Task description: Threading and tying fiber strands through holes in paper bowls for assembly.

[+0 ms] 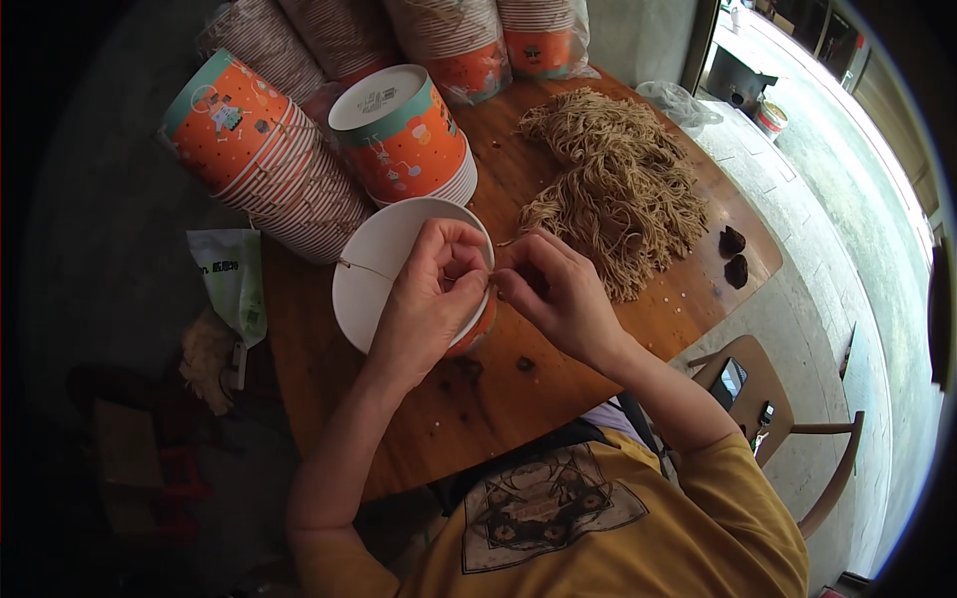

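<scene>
A white-lined paper bucket (pixel 361 307) stands tilted, mouth up, near the table's middle, its orange outside showing low on the right. A thin tan cord (pixel 371 268) enters through its left wall and crosses the opening to my left hand (pixel 431 291). That hand is over the mouth, fingers curled and pinched on the cord. At the right rim my right hand (pixel 560 291) is closed, thumb and forefinger pinching what looks like the cord's end. The fingertips of both hands nearly meet there and partly hide the rim.
A heap of tan cords (pixel 623 194) lies right of the bucket on the wooden table (pixel 498 409). Stacked orange buckets (pixel 404 149) fill the back left. Two dark lumps (pixel 734 257) sit near the right edge. A chair (pixel 758 384) holds a phone (pixel 731 379).
</scene>
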Tool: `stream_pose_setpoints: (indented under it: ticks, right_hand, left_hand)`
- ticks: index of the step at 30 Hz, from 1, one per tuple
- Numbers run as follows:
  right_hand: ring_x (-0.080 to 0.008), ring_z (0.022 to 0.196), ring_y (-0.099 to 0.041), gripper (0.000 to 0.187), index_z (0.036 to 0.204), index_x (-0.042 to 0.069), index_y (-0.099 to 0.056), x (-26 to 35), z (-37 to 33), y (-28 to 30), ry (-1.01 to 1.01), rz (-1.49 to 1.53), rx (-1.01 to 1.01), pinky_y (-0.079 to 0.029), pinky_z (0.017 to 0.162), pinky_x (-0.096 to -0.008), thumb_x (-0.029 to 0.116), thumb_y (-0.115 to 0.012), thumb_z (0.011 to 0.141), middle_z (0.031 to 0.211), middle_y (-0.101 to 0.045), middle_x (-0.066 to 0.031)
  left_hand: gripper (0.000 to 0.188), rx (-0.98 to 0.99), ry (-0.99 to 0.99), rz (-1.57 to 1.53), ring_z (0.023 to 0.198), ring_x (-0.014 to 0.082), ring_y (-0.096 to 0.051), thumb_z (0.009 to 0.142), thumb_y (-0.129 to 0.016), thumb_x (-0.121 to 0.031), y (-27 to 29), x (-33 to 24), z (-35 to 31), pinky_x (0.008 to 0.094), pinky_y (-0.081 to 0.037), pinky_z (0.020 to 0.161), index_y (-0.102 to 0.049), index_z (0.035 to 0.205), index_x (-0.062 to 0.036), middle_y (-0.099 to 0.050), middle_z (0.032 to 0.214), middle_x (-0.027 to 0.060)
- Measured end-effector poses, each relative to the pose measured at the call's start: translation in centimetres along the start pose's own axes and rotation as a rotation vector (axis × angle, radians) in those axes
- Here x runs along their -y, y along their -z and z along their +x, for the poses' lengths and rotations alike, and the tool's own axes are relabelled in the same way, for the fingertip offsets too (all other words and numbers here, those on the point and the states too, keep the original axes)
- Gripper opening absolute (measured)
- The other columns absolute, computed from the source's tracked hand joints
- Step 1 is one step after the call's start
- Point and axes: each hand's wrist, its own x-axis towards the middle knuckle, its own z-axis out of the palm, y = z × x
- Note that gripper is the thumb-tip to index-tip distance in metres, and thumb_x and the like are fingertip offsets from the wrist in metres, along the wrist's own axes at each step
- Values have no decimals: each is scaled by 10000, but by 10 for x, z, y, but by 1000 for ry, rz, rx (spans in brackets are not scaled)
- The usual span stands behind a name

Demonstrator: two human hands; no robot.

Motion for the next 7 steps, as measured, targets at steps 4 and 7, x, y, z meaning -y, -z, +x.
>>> stream_pose_setpoints:
  ticks: [4, 7]
  right_hand:
    - [-257, 742, -616, 131, 916, 26, -575, -4, 0, -7, -49, 86, -33, -492, 641, -349, 133, -640, 879, 862, -569, -109]
    - [-264, 776, -616, 154, 925, 28, -574, -7, 0, -9, -56, 110, -39, -496, 674, -350, 158, -647, 885, 874, -573, -117]
  left_hand:
    - [312, 47, -101, 107, 865, 69, -519, 906, -507, 44, 2, 0, -2, 243, -446, 821, -428, 1191, -54, -517, 913, 20]
    - [312, 51, -101, 132, 868, 78, -521, 915, -517, 26, 4, 0, -2, 246, -443, 840, -426, 1201, -61, -517, 921, 28]
